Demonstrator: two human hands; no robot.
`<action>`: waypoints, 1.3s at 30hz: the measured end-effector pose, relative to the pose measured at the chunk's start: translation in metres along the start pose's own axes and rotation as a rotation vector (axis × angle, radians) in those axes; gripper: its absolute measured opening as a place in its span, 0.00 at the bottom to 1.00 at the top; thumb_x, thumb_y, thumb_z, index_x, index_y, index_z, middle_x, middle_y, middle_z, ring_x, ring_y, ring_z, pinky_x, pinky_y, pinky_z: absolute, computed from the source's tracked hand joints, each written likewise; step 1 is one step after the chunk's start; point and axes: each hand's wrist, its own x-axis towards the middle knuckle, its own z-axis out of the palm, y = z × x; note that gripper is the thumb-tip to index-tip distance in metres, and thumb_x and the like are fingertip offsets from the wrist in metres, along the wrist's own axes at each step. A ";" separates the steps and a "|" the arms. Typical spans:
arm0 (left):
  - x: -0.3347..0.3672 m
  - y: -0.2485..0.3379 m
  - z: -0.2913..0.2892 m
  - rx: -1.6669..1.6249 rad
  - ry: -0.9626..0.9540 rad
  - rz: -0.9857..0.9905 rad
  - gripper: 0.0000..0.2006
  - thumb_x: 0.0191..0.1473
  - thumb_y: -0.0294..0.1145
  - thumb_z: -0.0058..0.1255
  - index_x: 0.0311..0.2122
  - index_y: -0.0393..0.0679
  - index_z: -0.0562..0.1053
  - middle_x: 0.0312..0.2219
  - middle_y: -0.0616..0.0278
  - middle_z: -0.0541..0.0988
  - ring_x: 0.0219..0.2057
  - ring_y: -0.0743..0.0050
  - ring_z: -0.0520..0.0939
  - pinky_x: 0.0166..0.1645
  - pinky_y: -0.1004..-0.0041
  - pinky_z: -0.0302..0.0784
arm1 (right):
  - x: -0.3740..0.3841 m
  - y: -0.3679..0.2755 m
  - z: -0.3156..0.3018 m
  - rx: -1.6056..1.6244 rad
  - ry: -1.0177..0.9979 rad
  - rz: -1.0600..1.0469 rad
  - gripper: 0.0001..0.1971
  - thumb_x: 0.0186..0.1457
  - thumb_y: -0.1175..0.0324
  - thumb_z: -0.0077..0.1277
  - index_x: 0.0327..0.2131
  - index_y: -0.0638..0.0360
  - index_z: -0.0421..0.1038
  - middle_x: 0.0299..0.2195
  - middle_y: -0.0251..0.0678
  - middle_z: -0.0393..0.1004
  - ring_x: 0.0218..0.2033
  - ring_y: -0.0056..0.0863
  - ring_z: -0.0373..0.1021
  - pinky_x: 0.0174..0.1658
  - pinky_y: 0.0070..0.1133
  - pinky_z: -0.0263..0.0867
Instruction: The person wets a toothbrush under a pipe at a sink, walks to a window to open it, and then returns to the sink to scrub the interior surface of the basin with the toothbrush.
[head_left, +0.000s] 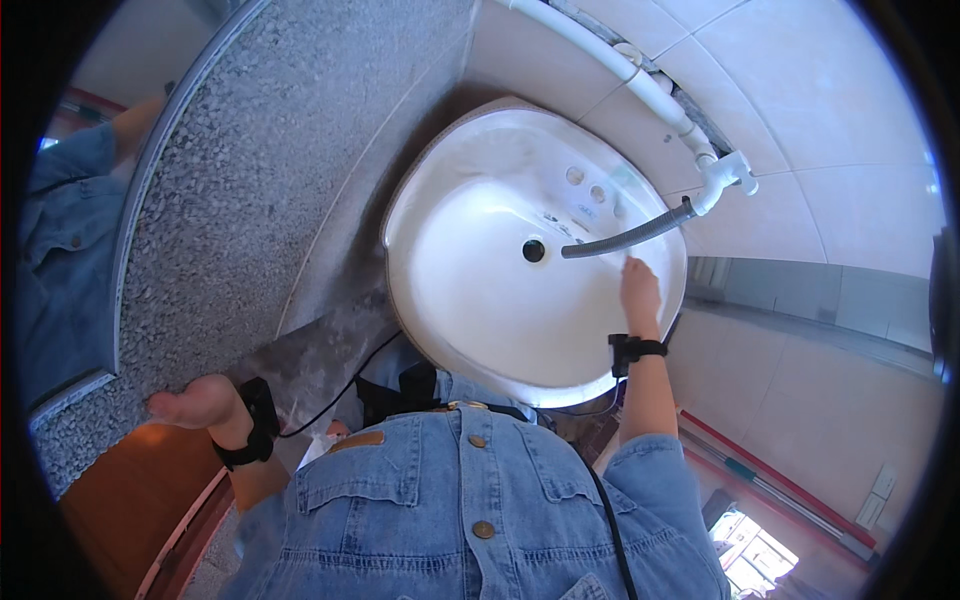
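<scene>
A white washbasin (pixel 440 290) stands in front of me, with a dark round drain hole near its middle. Over its right side is my right hand (pixel 640 290), fingers curled closed; whatever they may hold is hidden. Just beyond that hand, a grey flexible hose (pixel 630 238) reaches down toward the drain from a white plastic tap (pixel 722 182). Out to the left, my left hand (pixel 195 402) is at the lower edge of the speckled grey wall (pixel 230 190), fingers extended and apparently empty. Whether it touches the wall is unclear.
A framed mirror (pixel 75 250) hangs on the left wall. White pipe (pixel 590 42) runs along the tiled wall behind the basin. Below my left hand is a brown surface (pixel 130 490). A black cable (pixel 345 390) trails from my left wrist strap.
</scene>
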 end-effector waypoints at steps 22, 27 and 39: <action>-0.002 -0.007 -0.005 -0.010 0.014 0.011 0.31 0.58 0.48 0.25 0.55 0.28 0.47 0.52 0.45 0.56 0.49 0.56 0.64 0.53 0.65 0.62 | 0.015 -0.062 0.001 0.122 -0.111 -0.024 0.19 0.55 0.53 0.35 0.33 0.55 0.71 0.31 0.46 0.73 0.35 0.47 0.69 0.37 0.37 0.64; -0.002 -0.004 -0.002 0.114 0.018 0.116 0.29 0.59 0.45 0.23 0.54 0.27 0.47 0.52 0.45 0.55 0.49 0.56 0.64 0.53 0.65 0.62 | 0.011 -0.054 0.007 0.072 -0.079 -0.267 0.17 0.55 0.53 0.36 0.37 0.53 0.69 0.30 0.44 0.73 0.34 0.46 0.69 0.36 0.34 0.65; -0.008 -0.013 -0.015 0.117 -0.005 0.020 0.28 0.60 0.44 0.19 0.53 0.25 0.49 0.51 0.43 0.57 0.47 0.57 0.65 0.51 0.67 0.64 | 0.022 0.033 0.024 0.027 -0.023 -0.094 0.22 0.57 0.54 0.30 0.31 0.62 0.70 0.32 0.49 0.72 0.37 0.50 0.67 0.40 0.39 0.61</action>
